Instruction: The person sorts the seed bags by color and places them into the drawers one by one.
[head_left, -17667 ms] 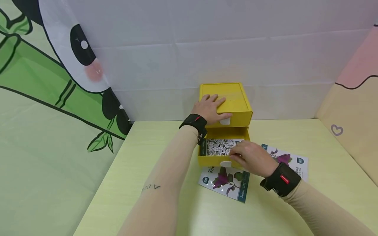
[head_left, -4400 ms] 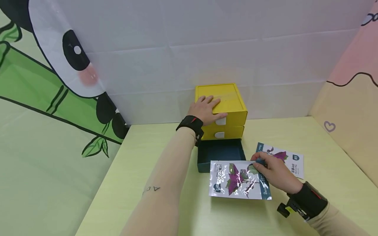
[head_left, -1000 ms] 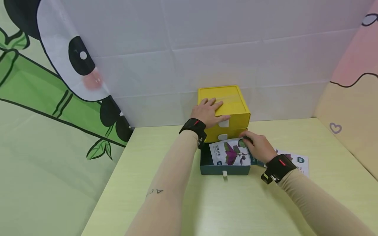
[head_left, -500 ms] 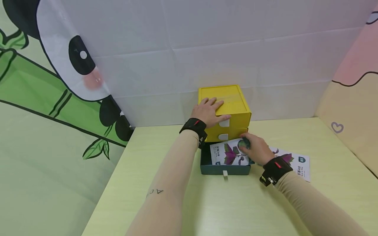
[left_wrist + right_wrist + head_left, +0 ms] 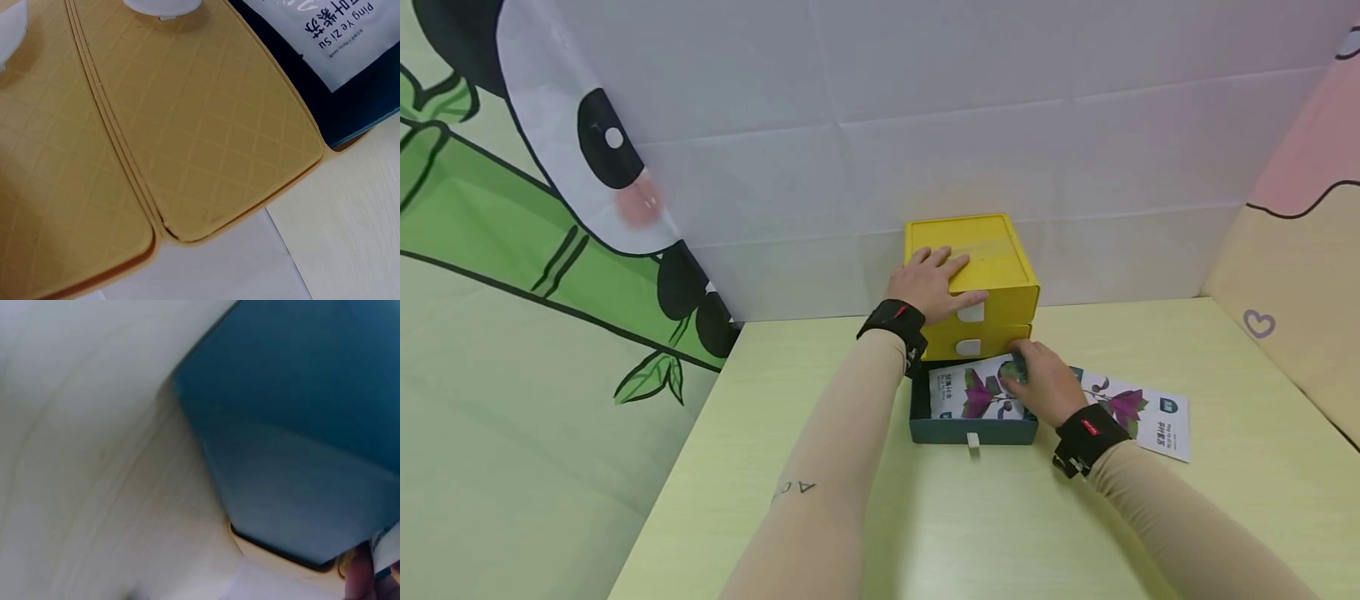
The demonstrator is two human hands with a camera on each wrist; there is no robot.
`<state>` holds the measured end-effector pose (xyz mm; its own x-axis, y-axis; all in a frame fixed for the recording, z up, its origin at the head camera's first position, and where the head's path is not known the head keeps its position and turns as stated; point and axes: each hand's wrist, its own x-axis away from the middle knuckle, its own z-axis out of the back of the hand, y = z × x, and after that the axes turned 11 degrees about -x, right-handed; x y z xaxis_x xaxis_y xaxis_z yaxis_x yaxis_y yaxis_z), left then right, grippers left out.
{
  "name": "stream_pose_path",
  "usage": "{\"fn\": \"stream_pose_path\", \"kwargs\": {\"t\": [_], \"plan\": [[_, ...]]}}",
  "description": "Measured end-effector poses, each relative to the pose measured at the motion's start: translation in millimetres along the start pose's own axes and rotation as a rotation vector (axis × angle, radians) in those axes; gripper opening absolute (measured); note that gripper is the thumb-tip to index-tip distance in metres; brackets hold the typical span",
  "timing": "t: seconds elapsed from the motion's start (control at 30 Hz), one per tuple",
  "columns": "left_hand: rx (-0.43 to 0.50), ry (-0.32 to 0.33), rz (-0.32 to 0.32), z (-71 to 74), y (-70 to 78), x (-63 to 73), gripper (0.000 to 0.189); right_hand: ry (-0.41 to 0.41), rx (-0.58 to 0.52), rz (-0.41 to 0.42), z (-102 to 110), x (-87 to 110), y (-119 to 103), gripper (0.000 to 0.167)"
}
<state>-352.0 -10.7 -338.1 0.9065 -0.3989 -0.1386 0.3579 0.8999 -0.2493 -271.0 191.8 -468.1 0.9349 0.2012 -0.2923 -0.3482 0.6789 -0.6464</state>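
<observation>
L hand flat on yellow box; R hand grips seed packet.

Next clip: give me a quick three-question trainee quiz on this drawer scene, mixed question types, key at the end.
1. True or false: the left hand lies flat on top of the yellow drawer unit.
2. Which drawer is pulled out? A) top yellow B) middle yellow C) dark teal drawer at the bottom
3. Fill in: the right hand is on a seed packet in the open drawer, while a second packet lies on the ___.

Key: 1 true; 2 C; 3 table.
</observation>
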Motion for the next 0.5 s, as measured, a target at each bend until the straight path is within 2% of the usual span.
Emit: {"fn": "stream_pose_path", "kwargs": {"t": [0.5], "plan": [[0.0,0.007,-0.005,1.8,1.3,1.0,0.081,0.008,-0.034,-0.076,-12,0.9,-8,0.046]]}}
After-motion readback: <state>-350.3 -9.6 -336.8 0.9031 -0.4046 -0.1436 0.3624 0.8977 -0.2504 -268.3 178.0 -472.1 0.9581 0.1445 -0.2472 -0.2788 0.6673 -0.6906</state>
